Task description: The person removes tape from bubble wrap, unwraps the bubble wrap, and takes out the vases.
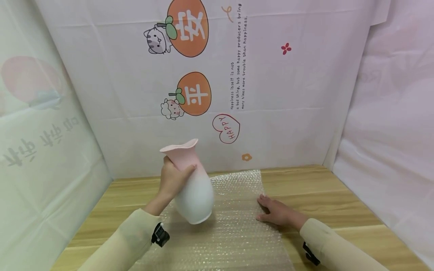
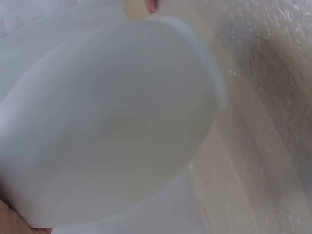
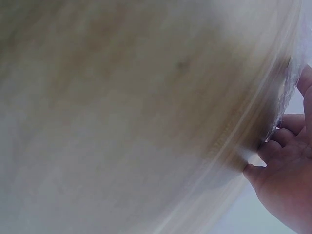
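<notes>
A vase (image 1: 196, 197), pink at its flared, wavy mouth and white below, leans with its mouth toward the upper left. My left hand (image 1: 173, 180) grips it around the neck, thumb across the front. Its base is over a sheet of bubble wrap (image 1: 240, 222); whether it touches the sheet I cannot tell. The white body of the vase (image 2: 112, 117) fills much of the left wrist view, hiding most of the hand. At the sheet's right edge rests my right hand (image 1: 278, 212), fingertips touching the edge. In the right wrist view, that hand's fingers (image 3: 282, 138) are slightly bent against the tabletop.
The bubble wrap lies on a wood-grain table (image 1: 325, 199). Behind it hangs a white printed cloth (image 1: 288, 94) with cartoon fruit and lettering. More pale cloth, a left curtain (image 1: 44, 150) and a right curtain (image 1: 390, 131), closes off the sides.
</notes>
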`<state>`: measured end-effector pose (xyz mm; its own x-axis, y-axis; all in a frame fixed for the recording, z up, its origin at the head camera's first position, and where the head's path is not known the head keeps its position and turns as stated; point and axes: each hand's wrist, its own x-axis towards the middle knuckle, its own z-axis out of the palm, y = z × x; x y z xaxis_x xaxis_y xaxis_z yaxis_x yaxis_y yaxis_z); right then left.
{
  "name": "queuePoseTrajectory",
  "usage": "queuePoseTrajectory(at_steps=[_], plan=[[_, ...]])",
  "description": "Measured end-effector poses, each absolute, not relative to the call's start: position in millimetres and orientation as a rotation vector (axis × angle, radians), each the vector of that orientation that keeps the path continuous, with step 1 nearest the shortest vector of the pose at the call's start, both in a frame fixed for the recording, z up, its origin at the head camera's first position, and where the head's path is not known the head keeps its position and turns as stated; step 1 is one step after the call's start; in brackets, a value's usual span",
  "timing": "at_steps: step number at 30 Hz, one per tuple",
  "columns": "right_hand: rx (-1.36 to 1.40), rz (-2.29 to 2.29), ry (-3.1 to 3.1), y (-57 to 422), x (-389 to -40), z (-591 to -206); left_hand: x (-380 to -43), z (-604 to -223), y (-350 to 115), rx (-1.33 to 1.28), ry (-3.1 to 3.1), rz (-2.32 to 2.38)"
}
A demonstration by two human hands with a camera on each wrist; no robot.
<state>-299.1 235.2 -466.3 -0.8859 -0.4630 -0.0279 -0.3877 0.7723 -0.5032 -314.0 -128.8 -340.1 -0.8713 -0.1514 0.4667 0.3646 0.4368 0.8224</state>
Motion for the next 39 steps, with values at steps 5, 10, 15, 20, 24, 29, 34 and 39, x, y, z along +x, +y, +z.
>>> queuePoseTrajectory(at_steps=[5,10,15,20,24,29,34,39], plan=[[-0.673,-0.745,2.825,236.0,-299.1,-467.5,-314.4,-337.2,-138.7,-0.219,-2.138,-1.390],[-0.666,-0.765,2.822,234.9,-297.3,-466.6,-316.2,-335.3,-148.3,-0.261,-2.067,-1.337],[-0.658,-0.788,2.816,234.0,-295.0,-466.0,-319.7,-334.8,-158.8,-0.280,-2.015,-1.267],[-0.668,-0.789,2.821,233.0,-294.0,-465.5,-322.4,-335.7,-172.8,-0.250,-1.996,-1.226],[-0.673,-0.793,2.827,232.5,-294.8,-465.7,-324.9,-337.0,-185.0,-0.220,-1.975,-1.209],[-0.668,-0.779,2.838,233.2,-296.4,-466.1,-328.3,-339.5,-199.2,-0.173,-1.947,-1.165],[-0.673,-0.780,2.835,233.6,-296.0,-464.8,-331.0,-340.2,-213.3,-0.125,-1.940,-1.137],[-0.680,-0.774,2.834,234.1,-295.2,-464.8,-332.2,-340.7,-226.2,-0.076,-1.952,-1.113]])
